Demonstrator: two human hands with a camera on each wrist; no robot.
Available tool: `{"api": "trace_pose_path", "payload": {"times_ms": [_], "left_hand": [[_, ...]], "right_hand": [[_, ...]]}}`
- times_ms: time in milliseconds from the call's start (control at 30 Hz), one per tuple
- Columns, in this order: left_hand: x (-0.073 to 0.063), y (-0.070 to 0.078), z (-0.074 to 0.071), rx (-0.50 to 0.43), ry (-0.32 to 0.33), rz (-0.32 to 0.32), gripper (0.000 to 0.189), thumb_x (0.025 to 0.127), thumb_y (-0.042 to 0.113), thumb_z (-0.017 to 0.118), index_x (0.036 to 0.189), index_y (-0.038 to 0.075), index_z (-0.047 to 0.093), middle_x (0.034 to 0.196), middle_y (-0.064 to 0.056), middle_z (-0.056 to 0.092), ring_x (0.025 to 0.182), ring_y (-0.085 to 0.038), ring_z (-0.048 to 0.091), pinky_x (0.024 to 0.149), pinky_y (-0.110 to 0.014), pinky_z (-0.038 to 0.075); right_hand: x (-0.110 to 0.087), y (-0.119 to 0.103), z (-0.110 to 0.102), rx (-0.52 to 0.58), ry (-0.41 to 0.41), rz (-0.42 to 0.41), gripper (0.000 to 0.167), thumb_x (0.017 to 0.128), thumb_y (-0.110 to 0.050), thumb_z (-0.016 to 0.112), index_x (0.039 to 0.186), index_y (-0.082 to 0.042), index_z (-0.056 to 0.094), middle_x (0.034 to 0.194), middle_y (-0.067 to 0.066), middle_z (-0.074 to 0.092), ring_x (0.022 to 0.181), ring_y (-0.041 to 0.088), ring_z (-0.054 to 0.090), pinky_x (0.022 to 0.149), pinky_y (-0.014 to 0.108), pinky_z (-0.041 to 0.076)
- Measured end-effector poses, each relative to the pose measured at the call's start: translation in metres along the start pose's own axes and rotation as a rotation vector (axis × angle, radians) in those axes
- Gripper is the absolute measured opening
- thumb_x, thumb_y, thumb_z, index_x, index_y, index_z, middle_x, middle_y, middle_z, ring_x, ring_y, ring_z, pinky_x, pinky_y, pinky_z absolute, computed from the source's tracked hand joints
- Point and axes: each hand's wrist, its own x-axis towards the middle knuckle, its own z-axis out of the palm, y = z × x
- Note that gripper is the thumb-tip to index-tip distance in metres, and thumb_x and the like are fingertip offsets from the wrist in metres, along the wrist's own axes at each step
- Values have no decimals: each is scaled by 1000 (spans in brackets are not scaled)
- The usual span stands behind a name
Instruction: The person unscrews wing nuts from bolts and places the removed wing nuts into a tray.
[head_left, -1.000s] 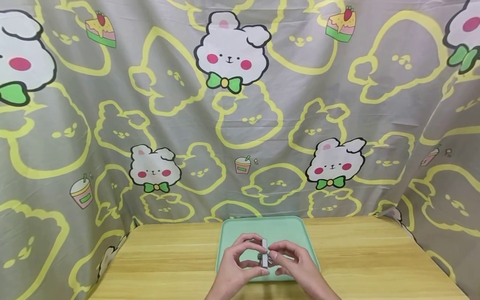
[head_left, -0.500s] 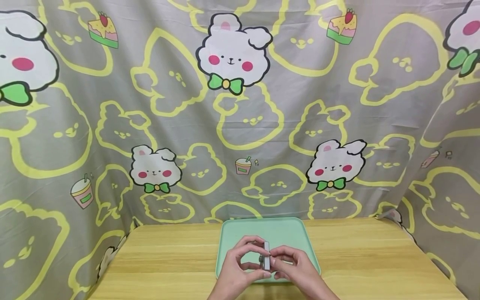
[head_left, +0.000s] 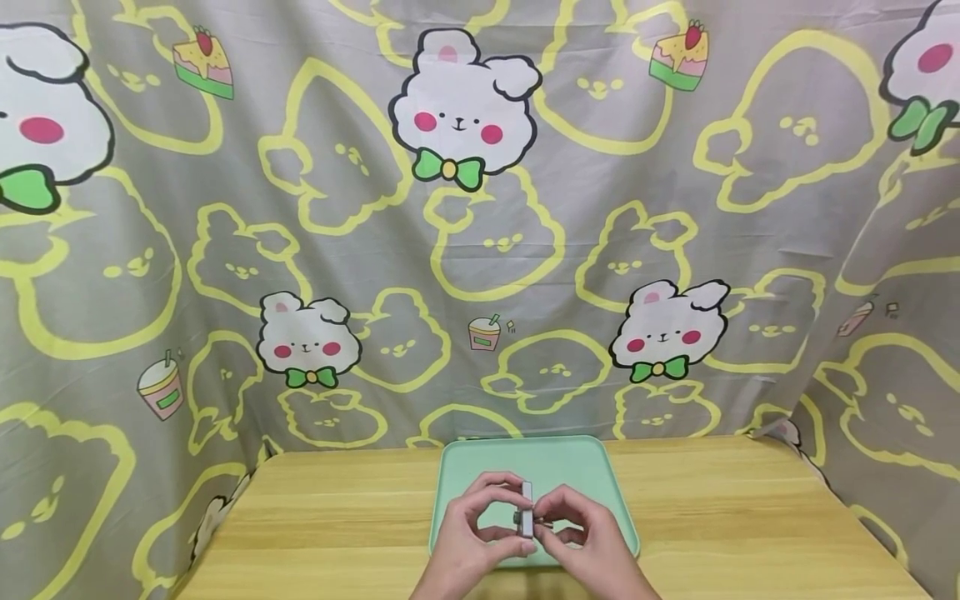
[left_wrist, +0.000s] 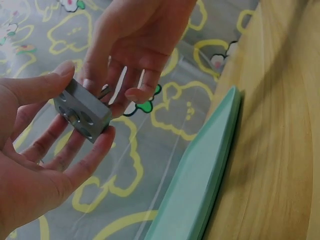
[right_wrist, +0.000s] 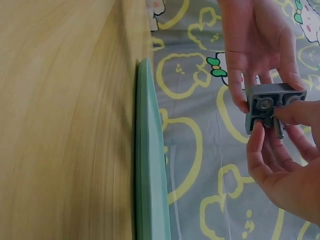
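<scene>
Head view: left hand (head_left: 468, 533) grips the gray block (head_left: 527, 521) upright over the tray (head_left: 525, 457), right hand (head_left: 588, 533) pinching its metal pin. Left wrist: edge grip, probably keeping faces reachable. Right wrist: pin (right_wrist: 279, 131) pokes out the hollow side.

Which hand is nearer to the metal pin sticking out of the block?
Right: the right hand is right at the pin; the left hand grips the block farther from it.
</scene>
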Motion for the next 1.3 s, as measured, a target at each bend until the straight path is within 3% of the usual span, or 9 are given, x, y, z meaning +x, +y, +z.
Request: {"api": "trace_pose_path", "payload": {"times_ms": [100,300,367,467,600,767,967,1100,1300], "left_hand": [[0,1,-2,-13,2,-9,36,80,-2,85,113,-4,71,138,-28,49,122,-31,57,85,-45,64],[0,3,-4,-31,7,-10,37,80,-4,85,114,-6,70,137,-27,50,119,-26,60,84,-46,64],[1,3,-4,-38,8,-8,37,80,-5,84,114,-6,70,137,-27,51,119,-27,60,84,-47,63],[0,3,-5,-44,6,-3,37,79,-6,84,114,-6,70,137,-27,51,119,-26,60,85,-48,63],[1,3,-6,-43,12,6,38,79,-8,83,114,-7,69,137,-27,50,121,-27,59,85,-48,63],[1,4,-8,-35,42,19,38,77,-8,85,112,-7,69,136,-26,51,123,-30,57,85,-48,63],[1,5,-7,-29,34,15,37,76,-4,87,109,-4,71,134,-24,52,121,-28,58,84,-48,63],[1,5,-6,-10,26,0,36,77,-3,87,109,-3,71,136,-22,52,122,-28,57,85,-47,63],[0,6,-4,17,-3,-7,31,79,-6,85,107,1,73,137,-24,51,123,-36,54,86,-45,63]], "right_hand": [[0,2,2,-72,22,-155,14,93,-5,75,100,-15,68,99,1,68,92,16,68,70,32,64],[3,13,4,-316,78,-584,36,83,10,79,98,-21,66,105,-3,65,90,11,64,68,22,58],[4,15,4,-367,96,-658,40,79,12,80,98,-21,66,106,-4,64,89,9,62,70,20,56],[4,14,4,-370,96,-670,40,79,12,80,98,-20,66,107,-4,63,89,9,62,70,20,55],[3,6,0,-261,53,-538,31,84,4,82,100,-17,67,107,1,66,94,13,64,70,25,60],[2,-5,-7,10,26,-200,17,90,-5,79,103,-6,67,112,14,66,102,20,66,78,34,64],[5,-9,-10,135,26,79,24,97,-12,73,112,4,65,111,22,66,99,21,72,79,37,65],[6,-5,-12,206,-5,210,30,100,-16,70,119,6,63,108,16,68,97,24,73,77,39,65],[6,3,-14,324,-103,312,34,105,-20,62,127,6,62,113,9,70,101,27,71,82,36,63]]}}
